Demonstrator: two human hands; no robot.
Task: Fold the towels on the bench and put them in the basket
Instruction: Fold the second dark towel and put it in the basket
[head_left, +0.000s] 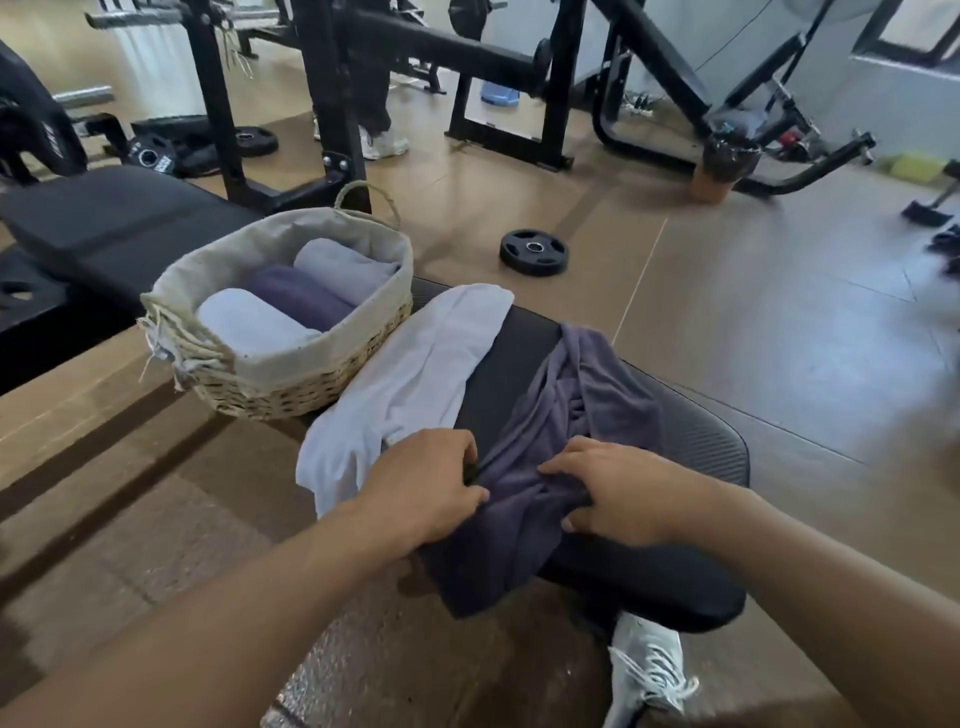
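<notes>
Both hands are gripping the purple towel (540, 499) at the desk's (691, 452) near edge: the left hand (431, 486) is pinching its left side, the right hand (618, 491) is bunching its folds. A white towel (415, 374) is lying along the desk's left edge, touching the basket (291, 364), which is holding three rolled towels (306, 299).

Fingertips of both hands under purple towel (545, 499)

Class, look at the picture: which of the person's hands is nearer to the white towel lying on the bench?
Left. The left hand grips the purple towel right beside the white towel, almost touching its near edge. The right hand holds the purple towel farther over, away from it.
</notes>
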